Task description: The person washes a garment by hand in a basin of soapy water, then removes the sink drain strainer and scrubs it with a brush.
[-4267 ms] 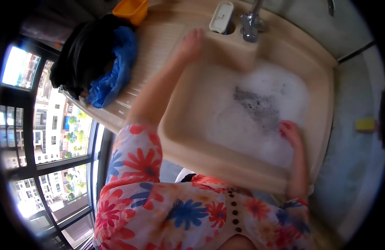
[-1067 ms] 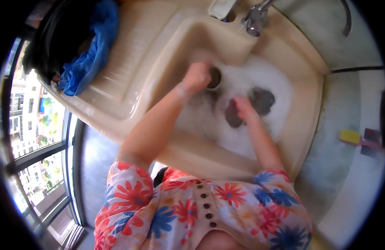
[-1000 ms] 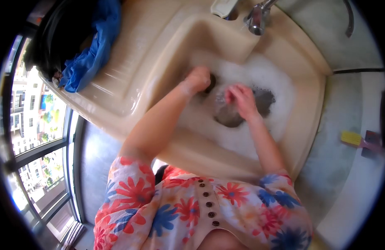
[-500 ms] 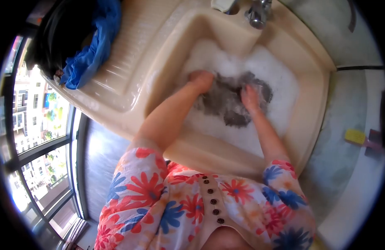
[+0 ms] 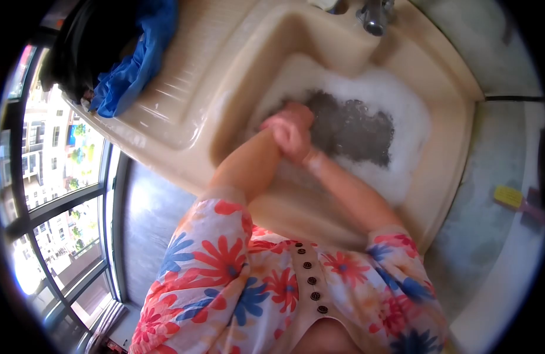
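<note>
Suds and murky grey water fill the beige sink basin. My left hand is over the left part of the water; its fingers are blurred and mostly hidden. Wrapped round my left wrist is my right hand, closed, just above the foam. White foam rings the grey patch. Whether anything lies under the surface cannot be made out.
A chrome faucet stands at the back of the sink. On the ribbed drainboard at left lie blue fabric and black fabric. A yellow object is at far right, and windows are at left.
My right hand has left the grey water and moved left onto my left wrist. My left hand shifted slightly. The grey patch among the suds now looks wider and unbroken.
</note>
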A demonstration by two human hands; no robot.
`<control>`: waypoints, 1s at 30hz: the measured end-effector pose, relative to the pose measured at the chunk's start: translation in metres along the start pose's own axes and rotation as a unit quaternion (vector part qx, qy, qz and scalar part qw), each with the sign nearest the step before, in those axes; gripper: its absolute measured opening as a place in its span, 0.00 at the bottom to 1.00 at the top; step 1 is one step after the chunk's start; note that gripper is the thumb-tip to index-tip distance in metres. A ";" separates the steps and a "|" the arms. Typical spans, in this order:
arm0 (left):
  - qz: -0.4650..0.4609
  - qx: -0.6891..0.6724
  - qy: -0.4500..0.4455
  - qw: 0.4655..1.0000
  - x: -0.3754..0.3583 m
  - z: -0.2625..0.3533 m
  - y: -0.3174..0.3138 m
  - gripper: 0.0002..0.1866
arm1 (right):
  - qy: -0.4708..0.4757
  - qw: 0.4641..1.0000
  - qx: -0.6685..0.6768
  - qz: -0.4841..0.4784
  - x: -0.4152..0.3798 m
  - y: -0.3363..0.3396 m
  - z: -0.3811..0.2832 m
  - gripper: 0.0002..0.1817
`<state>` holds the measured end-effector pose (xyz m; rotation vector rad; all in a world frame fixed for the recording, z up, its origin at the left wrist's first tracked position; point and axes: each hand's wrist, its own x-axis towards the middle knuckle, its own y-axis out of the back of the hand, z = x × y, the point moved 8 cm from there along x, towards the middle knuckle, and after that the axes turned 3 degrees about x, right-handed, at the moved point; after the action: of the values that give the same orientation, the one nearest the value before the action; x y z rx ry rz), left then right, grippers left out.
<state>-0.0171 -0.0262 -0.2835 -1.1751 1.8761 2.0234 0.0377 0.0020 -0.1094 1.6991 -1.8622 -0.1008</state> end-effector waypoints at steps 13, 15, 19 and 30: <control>0.161 0.130 0.267 0.941 -0.024 0.011 0.039 0.07 | -0.022 1.000 0.014 0.013 -0.006 0.003 0.007 0.11; 0.079 -0.057 -0.076 0.992 -0.029 0.008 0.055 0.07 | 0.040 0.990 0.115 0.065 0.010 0.009 -0.072 0.11; 0.105 -0.182 -0.081 0.974 -0.020 -0.008 0.052 0.11 | -0.111 0.986 -0.121 0.037 -0.022 0.038 0.079 0.13; -0.126 -0.688 -0.096 0.708 -0.030 -0.013 0.057 0.21 | -0.538 0.792 0.278 0.082 -0.099 0.066 0.147 0.22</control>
<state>-0.0241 -0.0384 -0.2194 -1.1208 -0.2555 3.0813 -0.0918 0.0551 -0.2369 2.0441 -3.1156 -0.6146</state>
